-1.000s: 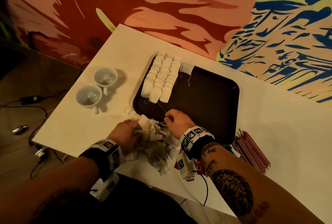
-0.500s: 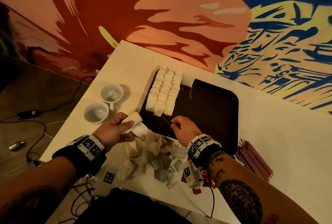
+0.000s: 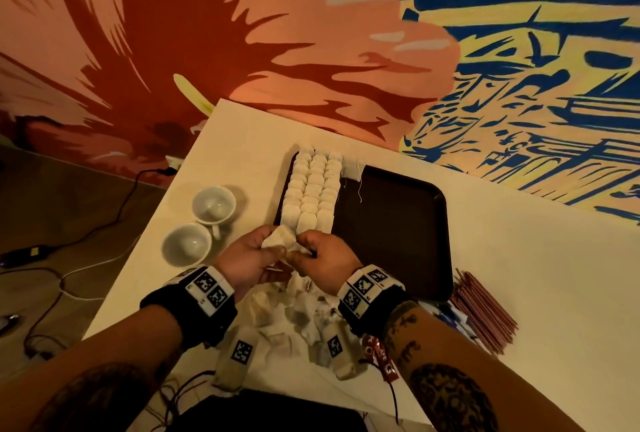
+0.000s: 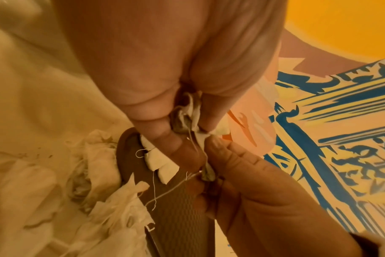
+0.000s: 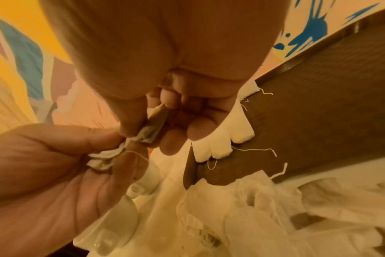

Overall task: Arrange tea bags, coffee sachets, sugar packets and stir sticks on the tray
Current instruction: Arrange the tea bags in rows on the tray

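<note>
While both hands pinch one tea bag [image 3: 281, 245] between them, it hangs just short of the tray's [image 3: 408, 241] near-left corner. My left hand [image 3: 247, 263] grips its left end, my right hand [image 3: 329, 263] the other; its long axis runs hand to hand, across the rows. Laid tea bags [image 3: 313, 189] lie straight ahead, running away from me. Likely needs turning to join them. Loose pile [image 3: 294, 317] sits below my wrists.

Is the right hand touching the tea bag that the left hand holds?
Touching. In the right wrist view, the right hand pinches the tea bag that the left hand grips.
</note>
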### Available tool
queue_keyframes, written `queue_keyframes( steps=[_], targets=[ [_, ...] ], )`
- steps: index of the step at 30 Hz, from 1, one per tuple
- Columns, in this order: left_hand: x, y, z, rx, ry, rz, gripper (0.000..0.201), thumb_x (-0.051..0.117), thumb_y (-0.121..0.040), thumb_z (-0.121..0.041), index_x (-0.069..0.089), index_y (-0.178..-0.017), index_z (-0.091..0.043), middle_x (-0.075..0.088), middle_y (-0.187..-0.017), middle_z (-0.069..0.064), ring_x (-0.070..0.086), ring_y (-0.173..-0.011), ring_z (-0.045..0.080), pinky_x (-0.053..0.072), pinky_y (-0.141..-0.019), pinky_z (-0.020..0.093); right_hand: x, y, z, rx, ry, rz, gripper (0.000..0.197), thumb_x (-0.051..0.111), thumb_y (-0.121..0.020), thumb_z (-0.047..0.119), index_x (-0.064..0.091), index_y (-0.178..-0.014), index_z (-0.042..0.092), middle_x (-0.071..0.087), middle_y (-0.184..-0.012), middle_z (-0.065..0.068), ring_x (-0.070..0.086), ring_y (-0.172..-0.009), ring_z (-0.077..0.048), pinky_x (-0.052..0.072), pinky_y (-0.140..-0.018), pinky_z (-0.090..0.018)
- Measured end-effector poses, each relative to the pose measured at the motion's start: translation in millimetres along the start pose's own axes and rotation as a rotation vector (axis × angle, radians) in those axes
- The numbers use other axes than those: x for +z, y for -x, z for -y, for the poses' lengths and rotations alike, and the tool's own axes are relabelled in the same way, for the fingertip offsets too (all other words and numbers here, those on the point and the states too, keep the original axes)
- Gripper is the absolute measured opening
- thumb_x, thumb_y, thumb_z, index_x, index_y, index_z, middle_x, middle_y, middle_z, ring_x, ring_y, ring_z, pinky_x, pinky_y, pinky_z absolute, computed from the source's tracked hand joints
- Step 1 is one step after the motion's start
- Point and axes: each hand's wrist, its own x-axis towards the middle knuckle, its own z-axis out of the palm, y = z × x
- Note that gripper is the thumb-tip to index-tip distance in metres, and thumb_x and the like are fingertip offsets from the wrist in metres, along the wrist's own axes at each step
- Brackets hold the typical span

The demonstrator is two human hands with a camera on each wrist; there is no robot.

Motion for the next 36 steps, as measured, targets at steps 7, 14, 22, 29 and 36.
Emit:
queue_keyframes(
  steps=[7,14,22,29,36],
  targets=[
    [-5,-6,-4,-0.065,0.103,-0.088,0.012,0.057,-0.094,-0.006,0.064,-0.102,-0.011,0.069,-0.095,0.017,0.067,-0.088,0.035,0.057,-0.068,0.036,-5,-6,0,0.040,0.034,-0.078,0.006,0.066,-0.089,0.041,0.064,-0.090,0.035,0.071,-0.091,0.007,0.067,-0.084,-0.011,0.057,-0.079,-0.033],
    [-2,-22,-8,-0.077,0.214,-0.183,0.015,0.051,-0.093,0.002,0.056,-0.094,-0.012,0.072,-0.083,0.014,0.070,-0.065,0.026,0.056,-0.051,0.032,-15,-19,1,0.093,-0.123,-0.192,0.013,0.071,-0.086,0.031,0.059,-0.081,0.034,0.071,-0.090,0.005,0.068,-0.084,-0.015,0.057,-0.080,-0.035],
    [24,-44,-21,-0.055,0.085,-0.234,0.049,0.039,-0.083,0.012,0.059,-0.107,-0.025,0.059,-0.075,0.003,0.058,-0.068,0.018,0.042,-0.051,0.024,-32,-31,-4,0.149,-0.413,-0.298,0.016,0.076,-0.086,0.027,0.062,-0.080,0.025,0.072,-0.080,-0.003,0.068,-0.073,-0.024,0.059,-0.075,-0.047],
    [43,-60,-36,-0.012,0.160,-0.223,0.010,0.067,-0.090,-0.018,0.066,-0.100,-0.021,0.055,-0.066,-0.003,0.048,-0.054,0.012,0.032,-0.047,0.019,-46,-45,-14,0.175,-0.587,-0.381,0.012,0.076,-0.087,0.024,0.066,-0.086,0.019,0.073,-0.082,-0.001,0.068,-0.076,-0.014,0.058,-0.077,-0.043],
    [46,-73,-34,0.074,0.072,-0.251,0.011,0.076,-0.085,-0.026,0.070,-0.092,-0.019,0.060,-0.075,0.006,0.043,-0.049,0.012,0.031,-0.043,0.018,-49,-48,-17,0.189,-0.676,-0.318,0.014,0.077,-0.087,0.022,0.065,-0.088,0.016,0.071,-0.077,0.004,0.065,-0.069,-0.006,0.051,-0.065,-0.029]
  ],
)
